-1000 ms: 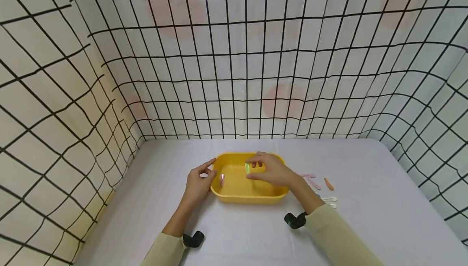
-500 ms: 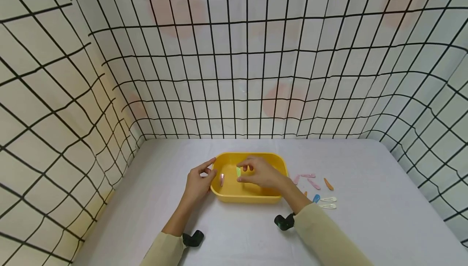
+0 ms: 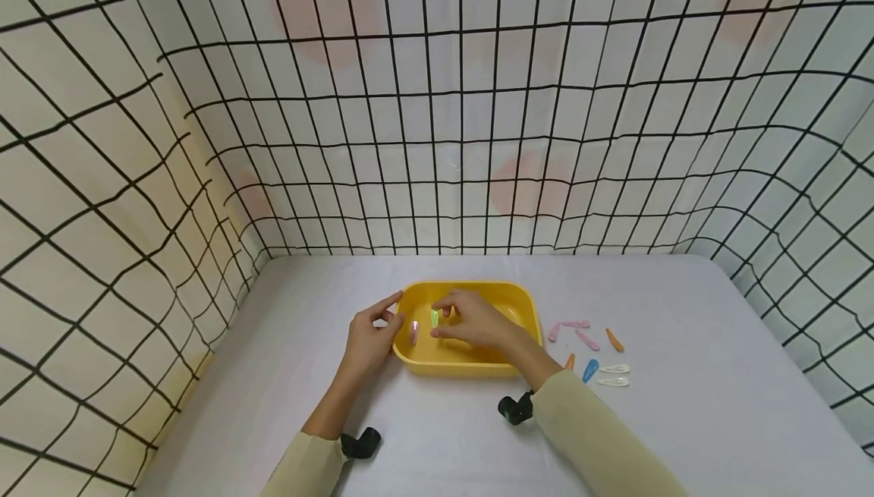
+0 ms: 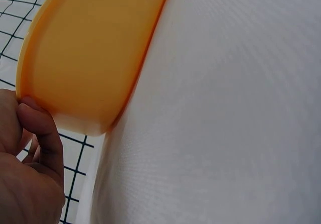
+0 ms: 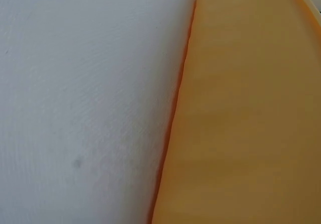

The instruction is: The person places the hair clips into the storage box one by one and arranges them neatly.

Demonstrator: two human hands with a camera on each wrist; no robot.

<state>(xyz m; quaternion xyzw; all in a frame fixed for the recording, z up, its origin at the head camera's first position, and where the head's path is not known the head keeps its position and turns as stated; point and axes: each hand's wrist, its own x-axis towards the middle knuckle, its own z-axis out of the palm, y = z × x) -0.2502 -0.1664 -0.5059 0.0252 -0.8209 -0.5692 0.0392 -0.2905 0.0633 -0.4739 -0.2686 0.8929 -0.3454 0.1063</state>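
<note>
A yellow plastic basin (image 3: pixel 437 369) stands on the table. At its left end my left hand (image 3: pixel 367 339) pinches the rim between thumb and fingers; the left wrist view shows the thumb (image 4: pixel 37 118) at the basin's edge. My right hand (image 3: pixel 474 320) is over the inside of the basin, holding a green snap hair clip (image 3: pixel 434 319) upright between thumb and forefinger. Left of it, a pink hair clip (image 3: pixel 414 332) lies inside the basin. The right wrist view has only the basin's outer wall (image 5: pixel 241 108) and the white cloth, with the hand out of sight.
To the right of the basin lie several loose hair clips: pink ones (image 3: pixel 587 340), an orange one (image 3: pixel 614 340), a blue one (image 3: pixel 590 370) and white ones (image 3: pixel 613 382). Another orange clip (image 3: pixel 570 361) is beside my right forearm. Black-grid white cloth (image 3: pixel 437 125) walls the table's back and sides.
My right hand has moved left within the basin, carrying the green hair clip closer to the pink one. More clips on the table show past the forearm. My left hand keeps its place.
</note>
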